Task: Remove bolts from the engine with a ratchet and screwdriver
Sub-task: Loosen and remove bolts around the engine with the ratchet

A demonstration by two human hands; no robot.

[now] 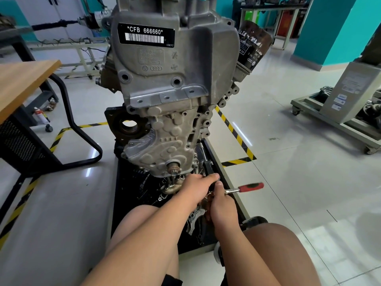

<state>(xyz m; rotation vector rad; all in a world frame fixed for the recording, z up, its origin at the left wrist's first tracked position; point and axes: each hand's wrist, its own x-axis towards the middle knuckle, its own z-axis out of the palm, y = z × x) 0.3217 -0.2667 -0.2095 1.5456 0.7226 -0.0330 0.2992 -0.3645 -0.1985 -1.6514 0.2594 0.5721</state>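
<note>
Evidently the work is low, at the foot of the engine (175, 83); the right hand (222, 205) clamps the ratchet (250, 187) by its head, red handle jutting clear to swing; the left hand (196, 189) crowds in, probably steadying the socket; its grip is hidden, so I cannot tell.
</note>
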